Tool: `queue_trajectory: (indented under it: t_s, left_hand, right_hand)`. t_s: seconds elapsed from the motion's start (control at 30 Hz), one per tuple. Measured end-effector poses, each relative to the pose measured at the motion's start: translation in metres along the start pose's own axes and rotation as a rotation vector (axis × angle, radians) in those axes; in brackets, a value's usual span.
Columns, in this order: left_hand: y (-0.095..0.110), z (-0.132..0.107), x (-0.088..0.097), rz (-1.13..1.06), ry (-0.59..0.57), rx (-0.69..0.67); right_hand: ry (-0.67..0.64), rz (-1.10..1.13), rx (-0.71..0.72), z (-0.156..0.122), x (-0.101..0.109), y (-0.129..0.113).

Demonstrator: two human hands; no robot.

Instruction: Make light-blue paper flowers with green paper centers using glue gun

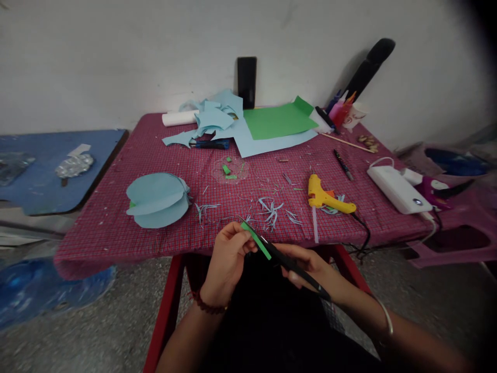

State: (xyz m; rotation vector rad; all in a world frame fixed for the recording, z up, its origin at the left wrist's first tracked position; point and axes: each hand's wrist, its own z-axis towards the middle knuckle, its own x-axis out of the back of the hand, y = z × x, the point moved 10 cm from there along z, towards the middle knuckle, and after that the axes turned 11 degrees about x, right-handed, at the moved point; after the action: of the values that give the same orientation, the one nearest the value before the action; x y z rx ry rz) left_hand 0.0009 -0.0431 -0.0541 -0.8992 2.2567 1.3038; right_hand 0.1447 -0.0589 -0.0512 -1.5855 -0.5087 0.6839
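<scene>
Two arms (194, 331) are at the table's (108, 230) front edge. Near its middle, the left hand (225, 255) pinches one end of a green paper strip (261, 245). The right hand's (310, 265) fingers curl round a black tool (295, 266), close by the strip. One yellow glue gun (330, 201) lies toward the front right corner.

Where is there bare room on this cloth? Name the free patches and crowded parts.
Nearly bare: the near-left corner, before the blue paper shape; a narrow gap between the yellow glue gun and white box. Crowded: the back, around the green sheet, and the near middle, where blue strips lie beyond the scissors.
</scene>
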Motion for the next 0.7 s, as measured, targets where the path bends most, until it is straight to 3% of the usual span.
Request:
queue_trajectory:
  t_s: [0.4, 0.57, 0.7]
  left_hand:
    - [0.003, 0.0, 0.0, 0.009, 0.0, -0.031]
    - [0.008, -0.005, -0.004, 0.026, -0.029, -0.05]
    - [0.01, -0.007, 0.001, 0.045, 0.018, -0.057]
  right_hand:
    - [0.016, -0.02, 0.018, -0.001, 0.002, -0.006]
    - [-0.019, -0.041, 0.038, -0.004, 0.008, -0.02]
    - [-0.003, -0.076, 0.006, -0.006, 0.017, -0.021]
